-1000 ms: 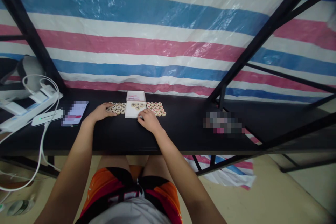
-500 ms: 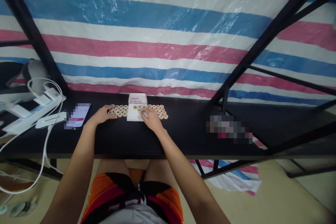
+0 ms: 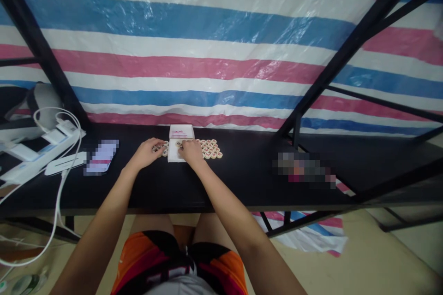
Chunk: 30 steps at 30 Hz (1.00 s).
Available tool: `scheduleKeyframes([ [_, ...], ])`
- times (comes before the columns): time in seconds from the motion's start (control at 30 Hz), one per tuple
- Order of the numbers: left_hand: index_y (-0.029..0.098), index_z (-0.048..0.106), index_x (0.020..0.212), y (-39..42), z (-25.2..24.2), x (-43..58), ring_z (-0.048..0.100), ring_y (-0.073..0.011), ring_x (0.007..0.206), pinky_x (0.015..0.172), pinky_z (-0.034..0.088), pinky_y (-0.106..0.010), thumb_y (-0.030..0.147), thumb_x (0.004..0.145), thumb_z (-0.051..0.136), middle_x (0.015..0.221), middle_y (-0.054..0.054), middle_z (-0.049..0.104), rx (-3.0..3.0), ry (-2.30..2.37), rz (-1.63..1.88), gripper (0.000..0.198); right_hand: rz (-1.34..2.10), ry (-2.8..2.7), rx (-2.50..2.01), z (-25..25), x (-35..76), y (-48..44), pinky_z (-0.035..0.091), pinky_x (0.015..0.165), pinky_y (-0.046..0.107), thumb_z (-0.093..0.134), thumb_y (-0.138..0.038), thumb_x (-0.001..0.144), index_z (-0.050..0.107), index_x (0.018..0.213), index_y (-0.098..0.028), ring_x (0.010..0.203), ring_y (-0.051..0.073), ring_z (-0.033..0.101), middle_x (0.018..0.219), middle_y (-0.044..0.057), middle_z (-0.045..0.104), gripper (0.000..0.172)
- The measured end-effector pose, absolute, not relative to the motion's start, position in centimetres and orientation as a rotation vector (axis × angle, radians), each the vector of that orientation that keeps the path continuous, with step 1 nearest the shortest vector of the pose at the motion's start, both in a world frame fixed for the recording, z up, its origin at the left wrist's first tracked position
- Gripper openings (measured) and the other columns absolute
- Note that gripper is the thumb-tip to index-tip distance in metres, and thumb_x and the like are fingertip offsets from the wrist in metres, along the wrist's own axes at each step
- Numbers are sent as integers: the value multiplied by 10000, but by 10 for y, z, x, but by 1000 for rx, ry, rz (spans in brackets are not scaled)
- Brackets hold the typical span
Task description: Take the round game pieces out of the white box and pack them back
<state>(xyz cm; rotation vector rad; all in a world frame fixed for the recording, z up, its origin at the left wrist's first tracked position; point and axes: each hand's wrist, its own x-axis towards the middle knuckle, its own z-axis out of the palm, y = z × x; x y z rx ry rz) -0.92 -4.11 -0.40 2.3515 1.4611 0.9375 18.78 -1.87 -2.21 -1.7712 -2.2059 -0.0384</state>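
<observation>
Sorting through round pale wooden discs around a shallow white cardboard box (image 3: 172, 157) near the far edge of the black worktop (image 3: 242, 179).

The right hand (image 3: 192, 151) lies over the box, its fingers bent down inside and hiding what they touch, so I cannot tell whether they pinch a disc. The left hand (image 3: 147, 153) rests just left of the box, fingers curled onto the left cluster of discs (image 3: 163, 149); its grip is also unclear. The right cluster of discs (image 3: 212, 149) lies just right of the box, nearer the right hand and untouched. Both clusters run along the far edge. The box's white lid (image 3: 181, 131) lies directly behind the box, touching it.
</observation>
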Motion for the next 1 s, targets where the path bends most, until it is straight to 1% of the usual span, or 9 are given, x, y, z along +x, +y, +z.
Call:
scheduleKeyframes([
  [0.17, 190, 659, 929, -68, 0, 4, 607, -192, 876, 837, 461, -323, 373, 864, 467, 935, -55, 667, 2418, 1393, 939, 274, 24, -2109, -1526, -14, 198, -53, 385, 876, 348, 554, -257, 832, 646, 943, -163, 973, 235, 548, 961, 103, 667, 172],
  [0.27, 190, 638, 975, -97, -8, 17, 603, -171, 790, 751, 489, -296, 353, 862, 480, 903, -47, 651, 2294, 1446, 1003, 253, 132, -2073, -1319, -23, 210, -91, 397, 879, 324, 559, -249, 843, 627, 932, -184, 938, 206, 552, 922, 64, 655, 130],
  [0.33, 195, 615, 1050, -113, -19, 28, 603, -165, 788, 710, 501, -282, 333, 847, 505, 953, -50, 638, 2244, 1415, 996, 270, 212, -2070, -1284, -33, 215, -111, 415, 851, 316, 582, -230, 834, 625, 916, -184, 914, 204, 559, 902, 54, 659, 103],
  [0.43, 207, 596, 1099, -125, -37, 43, 611, -167, 874, 782, 508, -292, 308, 859, 495, 1059, -58, 623, 2240, 1302, 931, 279, 324, -2124, -1264, -46, 219, -123, 437, 819, 304, 578, -194, 840, 638, 914, -192, 892, 192, 571, 885, 47, 665, 96],
  [0.5, 205, 592, 1105, -127, -45, 47, 595, -182, 976, 871, 487, -320, 285, 876, 469, 1081, -66, 627, 2283, 1285, 912, 272, 354, -2161, -1234, -49, 220, -122, 441, 833, 304, 569, -189, 848, 648, 955, -196, 912, 187, 571, 910, 49, 668, 133],
  [0.57, 199, 609, 1071, -127, -48, 45, 578, -200, 1015, 914, 467, -358, 266, 885, 453, 1080, -72, 639, 2355, 1339, 867, 252, 353, -2172, -1203, -49, 220, -122, 439, 862, 312, 552, -205, 863, 652, 998, -202, 940, 186, 566, 952, 51, 664, 168],
  [0.67, 196, 644, 964, -130, -47, 36, 570, -224, 1018, 926, 450, -402, 253, 882, 458, 1120, -77, 647, 2486, 1464, 768, 212, 363, -2112, -1202, -48, 220, -122, 437, 899, 318, 518, -198, 872, 651, 1028, -201, 958, 180, 564, 999, 54, 645, 204],
  [0.83, 199, 628, 1043, -131, -42, 18, 576, -235, 1036, 924, 449, -406, 263, 886, 431, 1154, -88, 649, 2524, 1668, 710, 260, 411, -1917, -1286, -50, 220, -123, 464, 886, 300, 491, -184, 860, 643, 1065, -190, 929, 164, 583, 1116, 72, 579, 255],
  [1.0, 188, 645, 1001, -122, -38, 7, 557, -287, 1117, 935, 446, -438, 293, 870, 442, 1260, -123, 597, 2447, 1788, 613, 264, 418, -1899, -1311, -52, 221, -121, 464, 906, 311, 492, -199, 858, 650, 1072, -196, 919, 162, 588, 1150, 75, 568, 266],
])
